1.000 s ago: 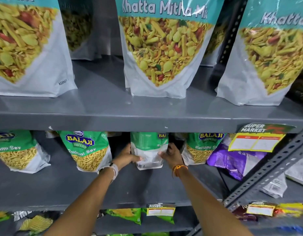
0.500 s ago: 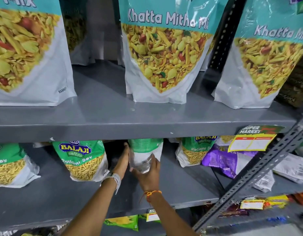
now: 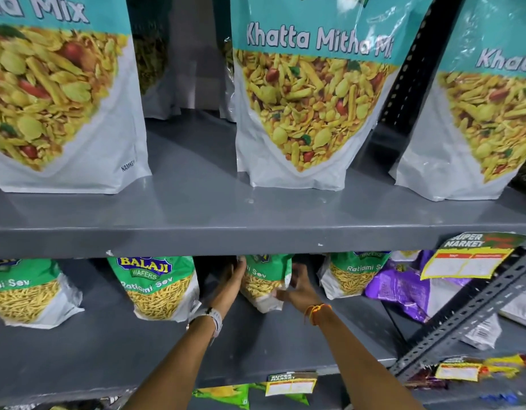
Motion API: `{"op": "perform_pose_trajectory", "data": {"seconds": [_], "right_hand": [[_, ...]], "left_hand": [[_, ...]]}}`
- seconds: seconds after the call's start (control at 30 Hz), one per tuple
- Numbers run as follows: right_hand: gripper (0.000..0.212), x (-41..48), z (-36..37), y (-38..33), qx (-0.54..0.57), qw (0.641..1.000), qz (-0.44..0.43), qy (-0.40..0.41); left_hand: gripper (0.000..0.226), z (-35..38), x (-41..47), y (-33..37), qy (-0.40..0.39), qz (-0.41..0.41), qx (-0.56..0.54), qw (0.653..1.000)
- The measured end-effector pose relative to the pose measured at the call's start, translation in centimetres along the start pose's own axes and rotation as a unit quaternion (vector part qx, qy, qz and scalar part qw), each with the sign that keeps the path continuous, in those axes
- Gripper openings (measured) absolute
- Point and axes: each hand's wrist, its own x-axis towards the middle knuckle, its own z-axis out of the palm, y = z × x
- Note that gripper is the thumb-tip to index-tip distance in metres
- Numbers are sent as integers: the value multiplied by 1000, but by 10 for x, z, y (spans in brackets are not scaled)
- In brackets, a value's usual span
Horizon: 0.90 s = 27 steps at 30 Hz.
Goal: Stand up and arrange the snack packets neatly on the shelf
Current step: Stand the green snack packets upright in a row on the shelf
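The green Ratlami Sev packet (image 3: 263,284), which showed its white back a moment ago, now faces front and stands on the middle shelf (image 3: 285,344), with the left hand (image 3: 230,281) and right hand (image 3: 297,287) both holding its sides to steady it.

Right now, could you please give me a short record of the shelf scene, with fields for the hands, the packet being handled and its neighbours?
left hand: flat against the left side of the held packet
right hand: on the packet's right lower edge
held packet: green Ratlami Sev, front facing out, middle shelf
neighbours: Ratlami Sev packets left and right, upright
purple packet: lying at far right
upper shelf: three Khatta Mitha Mix bags, standing
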Motion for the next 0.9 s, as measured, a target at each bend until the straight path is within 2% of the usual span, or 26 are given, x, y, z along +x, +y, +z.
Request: {"op": "perform_pose_trajectory", "data": {"seconds": [0.1, 0.17, 0.23, 0.3, 0.37, 0.4, 0.43, 0.5, 0.57, 0.67, 0.73, 0.8, 0.9], "right_hand": [[52, 4, -4, 2, -37, 999, -6, 37], [39, 3, -1, 8, -44, 996, -13, 75], [33, 2, 2, 8, -52, 996, -8, 71], [36, 0, 3, 6, -41, 998, 14, 52], [48, -4, 2, 3, -30, 999, 28, 35], [50, -7, 2, 1, -23, 999, 31, 32], [47, -9, 2, 1, -22, 999, 32, 35], [40, -13, 4, 2, -37, 998, 26, 54], [37, -16, 7, 3, -51, 997, 15, 63], [47, -26, 12, 1, -92, 992, -5, 83], [31, -40, 5, -10, -81, 979, -37, 182], [9, -54, -14, -14, -69, 942, -71, 321], [6, -68, -61, -6, -25, 893, -63, 445]], "left_hand": [[62, 13, -9, -19, 35, 68, -83, 994], [55, 19, -23, -36, 75, 109, -51, 990], [52, 24, -32, -44, 108, 127, 27, 986], [70, 23, -33, -45, 124, 125, 49, 983], [105, 18, -29, -37, 125, 112, 59, 984], [117, 16, -25, -31, 108, 99, 65, 987], [120, 15, -22, -26, 83, 91, 66, 990], [106, 13, -19, -20, 48, 96, 50, 993], [89, 11, -17, -21, 60, 116, 44, 990], [69, 8, -19, -26, 71, 137, 44, 987], [57, 8, -18, -25, 68, 137, 42, 987], [53, 10, -22, -28, 85, 138, 35, 986], [50, 30, -48, -45, 216, 172, 90, 957]]}}
